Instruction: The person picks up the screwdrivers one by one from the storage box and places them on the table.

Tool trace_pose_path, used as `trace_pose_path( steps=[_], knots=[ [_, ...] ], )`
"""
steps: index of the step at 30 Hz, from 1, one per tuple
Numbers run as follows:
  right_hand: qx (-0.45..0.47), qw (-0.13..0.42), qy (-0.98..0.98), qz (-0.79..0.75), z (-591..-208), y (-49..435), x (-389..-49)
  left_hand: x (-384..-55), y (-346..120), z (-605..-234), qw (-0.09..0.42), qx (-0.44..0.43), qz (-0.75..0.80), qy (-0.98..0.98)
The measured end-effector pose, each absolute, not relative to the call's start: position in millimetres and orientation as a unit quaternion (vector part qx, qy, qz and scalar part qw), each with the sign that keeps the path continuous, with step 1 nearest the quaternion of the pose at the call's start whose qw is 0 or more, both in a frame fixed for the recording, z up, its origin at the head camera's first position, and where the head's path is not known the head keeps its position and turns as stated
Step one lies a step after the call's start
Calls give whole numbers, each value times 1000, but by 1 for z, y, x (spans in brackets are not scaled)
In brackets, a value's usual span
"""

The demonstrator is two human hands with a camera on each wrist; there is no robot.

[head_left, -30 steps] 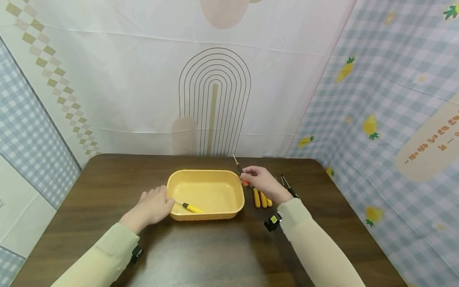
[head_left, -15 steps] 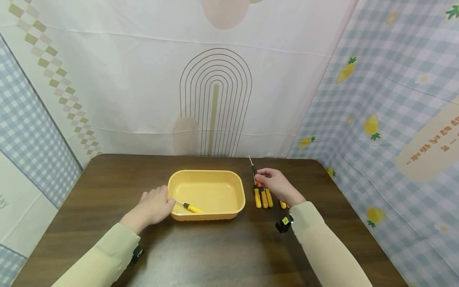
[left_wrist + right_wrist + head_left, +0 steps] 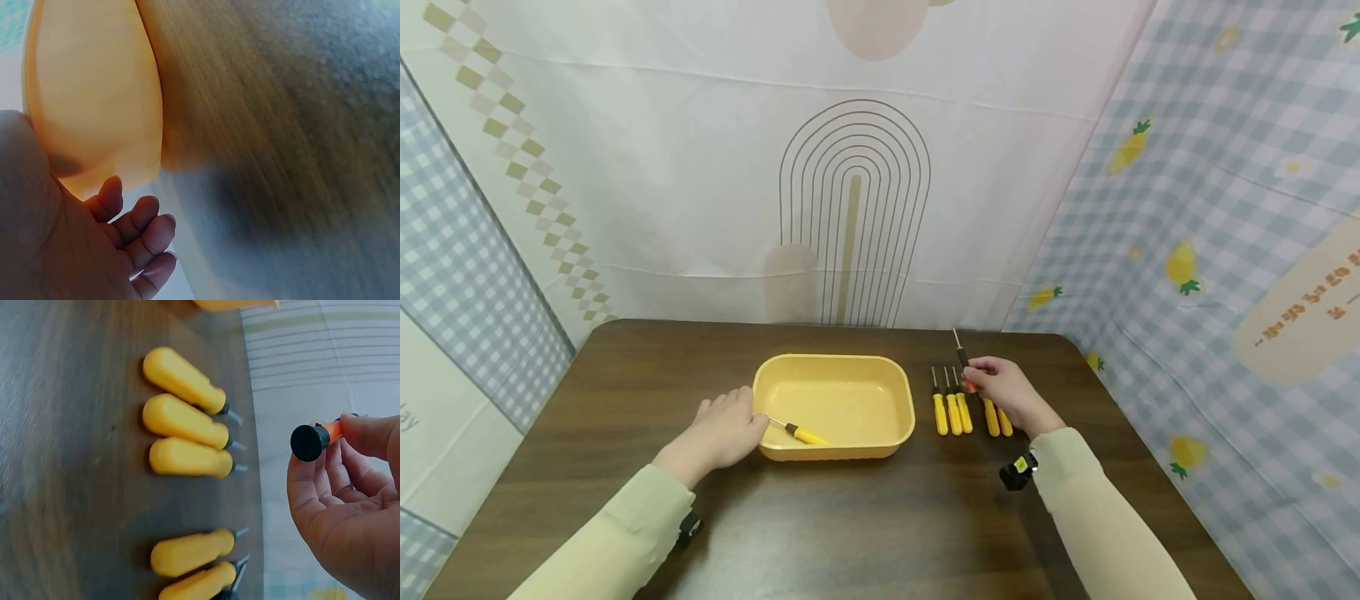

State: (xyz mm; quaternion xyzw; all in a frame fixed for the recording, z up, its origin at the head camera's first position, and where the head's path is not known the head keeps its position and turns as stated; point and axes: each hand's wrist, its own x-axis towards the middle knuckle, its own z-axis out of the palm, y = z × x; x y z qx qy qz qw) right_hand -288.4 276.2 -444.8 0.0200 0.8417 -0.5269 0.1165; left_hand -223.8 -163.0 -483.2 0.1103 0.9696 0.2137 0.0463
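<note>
My left hand point(image 3: 724, 431) holds the left end of a yellow plastic tray point(image 3: 842, 452). Its thumb lies over the rim, while the loosely bent fingers point(image 3: 156, 234) show outside the end wall in the left wrist view. Inside the tray, close to that thumb, lies a yellow-handled screwdriver point(image 3: 806, 436). My right hand point(image 3: 1006, 390) pinches a screwdriver point(image 3: 964, 360) with a black and orange handle, its blade pointing up and away. In the right wrist view, the black end cap point(image 3: 307, 444) faces the camera and the blade is hidden.
Right of the tray, three yellow screwdrivers point(image 3: 953, 413) lie side by side on the brown table point(image 3: 850, 525). Two more yellow screwdrivers point(image 3: 997, 418) lie beside my right hand, with a dark tool point(image 3: 232, 589) partly visible. A patterned cloth point(image 3: 700, 167) hangs behind the table.
My right hand has moved right with the pinched screwdriver, from the tray's right edge to above the yellow screwdrivers, uncovering more of them. My left hand stays at the tray.
</note>
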Motion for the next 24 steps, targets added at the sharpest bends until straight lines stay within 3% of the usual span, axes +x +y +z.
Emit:
trace_pose_path(
  steps=[24],
  knots=[
    [91, 19, 887, -453, -452, 350, -275, -223, -163, -483, 48, 109, 214, 969]
  ],
)
